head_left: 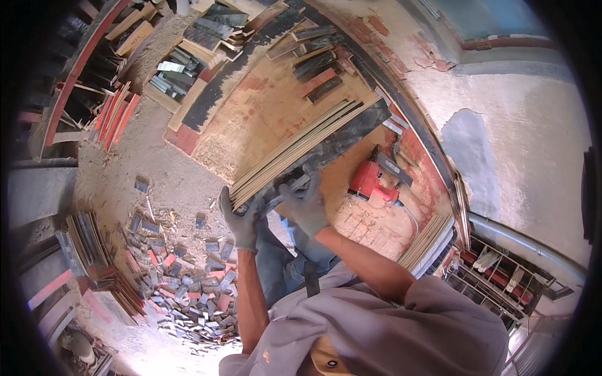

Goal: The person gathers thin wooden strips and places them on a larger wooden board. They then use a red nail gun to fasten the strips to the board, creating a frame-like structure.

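A stack of plywood strips (pixel 295 149), pale along the edges and dark on the face toward me, lies tilted in front of me over the workbench (pixel 235 119). My left hand (pixel 238 219), in a grey glove, is closed around the near left end of the stack. My right hand (pixel 305 205), gloved the same way, grips the dark lower side a little farther along. Its fingertips are partly lost against the dark face. To the right of the stack, a red nail gun (pixel 370 180) with a blue hose fitting rests on the bench.
Dark wood strips (pixel 316 59) lie at the bench's far side. Beyond its left edge stands a box of offcuts (pixel 179 72). Many small cut blocks (pixel 194 294) litter the floor at left, beside leaning boards (pixel 88 241). More strips (pixel 426 241) lie at right, near the wall (pixel 533 138).
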Demonstrator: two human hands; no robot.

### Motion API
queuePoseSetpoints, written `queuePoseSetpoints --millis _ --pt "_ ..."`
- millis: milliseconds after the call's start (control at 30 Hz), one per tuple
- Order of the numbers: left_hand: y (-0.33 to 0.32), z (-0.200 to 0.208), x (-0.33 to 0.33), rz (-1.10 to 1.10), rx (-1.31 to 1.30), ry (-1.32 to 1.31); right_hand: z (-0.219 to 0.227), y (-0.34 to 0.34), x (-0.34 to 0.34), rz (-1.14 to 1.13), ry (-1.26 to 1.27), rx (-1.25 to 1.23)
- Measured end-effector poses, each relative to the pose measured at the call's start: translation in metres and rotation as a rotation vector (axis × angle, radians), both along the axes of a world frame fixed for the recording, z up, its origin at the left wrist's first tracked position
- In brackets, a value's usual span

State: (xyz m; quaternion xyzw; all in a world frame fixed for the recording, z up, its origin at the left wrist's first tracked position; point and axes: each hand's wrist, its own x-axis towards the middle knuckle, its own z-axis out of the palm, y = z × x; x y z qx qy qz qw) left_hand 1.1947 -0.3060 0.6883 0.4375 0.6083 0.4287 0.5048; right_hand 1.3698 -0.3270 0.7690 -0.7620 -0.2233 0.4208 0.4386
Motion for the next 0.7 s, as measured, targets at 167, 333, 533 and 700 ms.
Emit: queuePoseSetpoints --millis 167,333,533,700 --pt "-0.005 -0.005 -0.004 0.032 0.005 -0.01 0.018 -0.013 0.108 0.006 -0.37 0.054" --pt "-0.006 -0.001 0.008 0.085 0.045 0.04 -0.018 0.026 0.368 0.28 -0.727 0.208" --pt "-0.008 -0.009 0.017 0.136 0.139 0.08 -0.054 0.108 0.445 0.565 0.002 -0.018" --pt "-0.007 0.015 0.026 0.155 -0.002 -0.302 -0.037 0.088 0.476 0.661 -0.091 -0.064"
